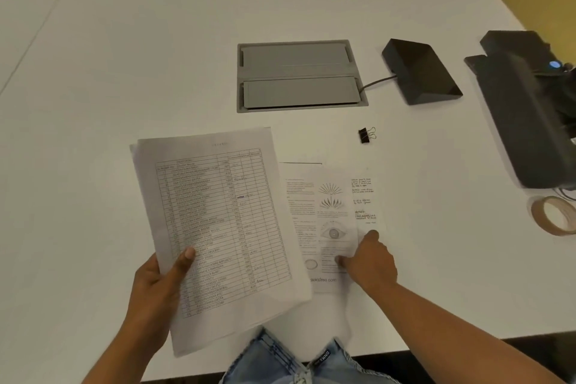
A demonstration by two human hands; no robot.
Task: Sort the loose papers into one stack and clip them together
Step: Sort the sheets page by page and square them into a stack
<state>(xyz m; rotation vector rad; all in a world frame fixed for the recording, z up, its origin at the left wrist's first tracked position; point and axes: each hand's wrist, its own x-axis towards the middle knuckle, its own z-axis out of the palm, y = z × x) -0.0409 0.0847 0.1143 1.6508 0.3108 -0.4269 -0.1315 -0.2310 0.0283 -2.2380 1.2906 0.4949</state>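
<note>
My left hand (162, 284) grips a small stack of papers (218, 227) by its lower left edge, thumb on top; the top sheet is a printed table. The stack is tilted and lifted over the white table (124, 72). To its right a printed sheet with eye and sun drawings (330, 215) lies flat on the table, partly under the stack's right edge. My right hand (367, 262) rests on this sheet's lower right part, fingertips pressing it. A black binder clip (366, 135) lies apart on the table, beyond the flat sheet.
A grey cable hatch (299, 75) is set into the table's middle. A black wedge-shaped device (420, 72) with a cable sits right of it. A large black machine (526, 109) and a roll of brown tape (551, 215) stand at the right edge.
</note>
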